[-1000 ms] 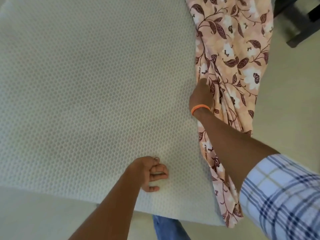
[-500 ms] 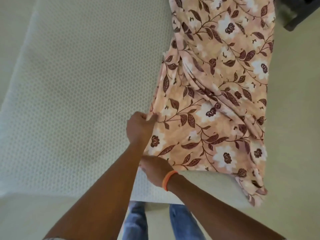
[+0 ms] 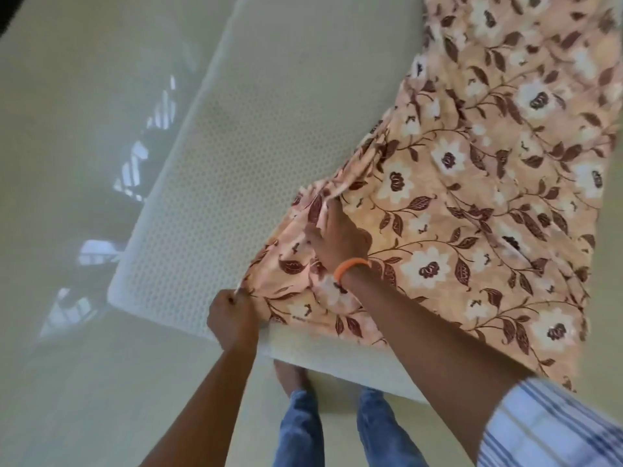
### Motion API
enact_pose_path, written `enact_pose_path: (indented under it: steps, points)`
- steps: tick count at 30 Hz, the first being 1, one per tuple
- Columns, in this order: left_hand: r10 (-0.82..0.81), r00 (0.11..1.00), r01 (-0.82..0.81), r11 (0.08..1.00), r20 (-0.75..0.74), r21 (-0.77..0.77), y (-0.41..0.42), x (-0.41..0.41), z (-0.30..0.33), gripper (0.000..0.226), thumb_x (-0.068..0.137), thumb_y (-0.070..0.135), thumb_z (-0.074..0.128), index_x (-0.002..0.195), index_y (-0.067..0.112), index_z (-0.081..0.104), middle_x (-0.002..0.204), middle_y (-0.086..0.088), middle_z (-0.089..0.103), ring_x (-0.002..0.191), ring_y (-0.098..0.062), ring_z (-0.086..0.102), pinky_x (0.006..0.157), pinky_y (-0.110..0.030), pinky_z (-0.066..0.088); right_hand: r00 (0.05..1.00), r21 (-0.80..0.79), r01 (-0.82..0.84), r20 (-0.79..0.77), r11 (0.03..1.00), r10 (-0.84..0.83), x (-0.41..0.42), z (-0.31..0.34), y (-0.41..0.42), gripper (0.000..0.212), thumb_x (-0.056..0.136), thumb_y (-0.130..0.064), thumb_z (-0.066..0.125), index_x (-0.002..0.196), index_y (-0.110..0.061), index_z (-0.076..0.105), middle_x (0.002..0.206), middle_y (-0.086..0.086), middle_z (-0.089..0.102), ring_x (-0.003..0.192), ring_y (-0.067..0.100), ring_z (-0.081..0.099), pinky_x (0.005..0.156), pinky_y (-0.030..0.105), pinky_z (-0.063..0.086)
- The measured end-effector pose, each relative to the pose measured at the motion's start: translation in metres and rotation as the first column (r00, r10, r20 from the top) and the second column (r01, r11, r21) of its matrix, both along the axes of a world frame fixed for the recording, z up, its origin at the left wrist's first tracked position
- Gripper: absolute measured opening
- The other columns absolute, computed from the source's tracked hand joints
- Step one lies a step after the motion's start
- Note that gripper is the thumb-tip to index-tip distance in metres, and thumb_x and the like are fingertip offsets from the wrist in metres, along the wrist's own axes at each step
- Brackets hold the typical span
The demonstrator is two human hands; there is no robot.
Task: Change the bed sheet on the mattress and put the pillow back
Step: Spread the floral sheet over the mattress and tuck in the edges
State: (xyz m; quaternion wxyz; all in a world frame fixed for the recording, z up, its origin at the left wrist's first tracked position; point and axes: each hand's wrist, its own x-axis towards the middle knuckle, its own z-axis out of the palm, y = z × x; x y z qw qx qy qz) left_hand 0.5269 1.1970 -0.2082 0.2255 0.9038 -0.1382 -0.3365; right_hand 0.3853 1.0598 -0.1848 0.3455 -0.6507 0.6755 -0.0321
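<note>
Bare mattress [image 3: 236,156] lies on the left. At its near edge, the left hand [image 3: 232,318] pinches the floral sheet's [image 3: 472,197] corner. Just right, the right hand [image 3: 337,237] grips bunched sheet, which covers the mattress's right side.

Only one view was given, taken from a camera worn on the head. It was pointed forward and steeply down, close above the near end of the mattress [image 3: 236,156]. Both hands, the left [image 3: 232,318] and the right [image 3: 337,237], were seen from behind and above. The floor [image 3: 67,163] was caught on the left.
</note>
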Motion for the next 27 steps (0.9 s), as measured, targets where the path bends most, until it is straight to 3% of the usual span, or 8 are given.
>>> enact_pose_path:
  steps: [3, 9, 13, 16, 20, 24, 25, 27]
  points:
    - [0.081, 0.98, -0.086, 0.996, 0.184, 0.02, 0.007, 0.047, 0.007, 0.027, 0.092, 0.012, 0.051, 0.09, -0.012, 0.064, 0.094, -0.033, 0.065, 0.094, -0.046, 0.059, 0.084, -0.045, 0.042, 0.976, 0.096, -0.149, -0.146, 0.984, 0.162, 0.037, -0.006, -0.001, 0.084, 0.095, -0.039, 0.053, 0.152, -0.032, -0.006, 0.107, 0.01, 0.061, 0.089, 0.033, 0.064, 0.07, 0.042, 0.054]
    - [-0.145, 0.965, 0.113, 0.982, 0.217, 0.15, -0.007, 0.077, 0.021, 0.032, 0.082, 0.015, 0.062, 0.11, 0.004, 0.053, 0.111, -0.015, 0.053, 0.106, -0.04, 0.053, 0.083, -0.046, 0.044, 0.898, 0.028, -0.308, -0.322, 0.951, 0.3, 0.065, -0.013, -0.007, 0.038, 0.093, -0.018, 0.052, 0.131, -0.017, 0.045, 0.108, 0.01, 0.065, 0.098, 0.034, 0.063, 0.068, 0.037, 0.048]
    - [-0.48, 0.807, 0.532, 0.844, 0.346, -0.071, -0.042, 0.059, 0.024, 0.058, 0.076, -0.002, 0.058, 0.132, 0.009, 0.049, 0.135, -0.009, 0.049, 0.126, -0.029, 0.042, 0.103, -0.042, 0.037, 0.876, -0.085, -0.42, -0.298, 0.904, 0.379, 0.058, -0.02, -0.013, 0.008, 0.09, -0.01, 0.053, 0.096, -0.013, 0.057, 0.096, 0.01, 0.064, 0.092, 0.032, 0.06, 0.074, 0.04, 0.051]
    - [-0.655, 0.697, 0.712, 0.68, 0.292, -0.173, -0.097, 0.037, 0.017, 0.046, 0.094, 0.006, 0.047, 0.14, 0.007, 0.044, 0.14, -0.014, 0.049, 0.127, -0.03, 0.045, 0.102, -0.04, 0.042, 0.941, -0.202, -0.339, -0.07, 0.919, 0.332, 0.046, -0.028, -0.01, 0.009, 0.085, -0.01, 0.054, 0.078, -0.013, 0.05, 0.076, 0.005, 0.057, 0.074, 0.025, 0.054, 0.064, 0.041, 0.047]
    - [-0.736, 0.642, 0.759, 0.649, 0.214, -0.042, -0.156, 0.01, 0.004, 0.045, 0.099, 0.015, 0.05, 0.141, 0.011, 0.033, 0.131, -0.014, 0.045, 0.101, -0.034, 0.06, 0.075, -0.043, 0.049, 0.974, -0.222, -0.025, 0.216, 0.975, 0.074, 0.023, -0.029, 0.012, 0.015, 0.079, -0.01, 0.054, 0.07, -0.014, 0.044, 0.066, 0.0, 0.046, 0.064, 0.02, 0.043, 0.056, 0.035, 0.038]
    - [-0.925, 0.346, 0.925, 0.364, 0.158, 0.105, -0.161, -0.002, -0.004, 0.05, 0.096, 0.011, 0.052, 0.143, 0.018, 0.033, 0.113, -0.011, 0.057, 0.091, -0.031, 0.063, 0.07, -0.04, 0.051, 0.961, -0.064, 0.162, 0.238, 0.985, -0.143, -0.012, -0.039, 0.028, 0.01, 0.083, -0.011, 0.058, 0.076, -0.018, 0.054, 0.069, 0.001, 0.058, 0.063, 0.02, 0.056, 0.057, 0.046, 0.049]
    - [-0.926, 0.332, 0.93, 0.353, 0.179, 0.102, -0.157, -0.001, -0.003, 0.041, 0.096, 0.011, 0.05, 0.137, 0.015, 0.043, 0.11, -0.011, 0.059, 0.092, -0.031, 0.063, 0.072, -0.04, 0.053, 0.96, -0.041, 0.168, 0.232, 0.985, -0.154, -0.018, -0.04, 0.028, 0.008, 0.084, -0.012, 0.058, 0.082, -0.02, 0.056, 0.073, -0.001, 0.061, 0.067, 0.019, 0.058, 0.059, 0.045, 0.051]
    - [-0.838, 0.493, 0.86, 0.51, 0.233, 0.013, -0.148, 0.014, -0.004, 0.023, 0.094, 0.006, 0.049, 0.113, 0.009, 0.062, 0.102, -0.012, 0.06, 0.088, -0.031, 0.064, 0.073, -0.04, 0.055, 0.96, -0.028, 0.159, 0.239, 0.987, -0.148, -0.019, -0.038, 0.027, 0.015, 0.086, -0.011, 0.057, 0.096, -0.022, 0.058, 0.082, -0.004, 0.062, 0.075, 0.017, 0.06, 0.065, 0.042, 0.053]
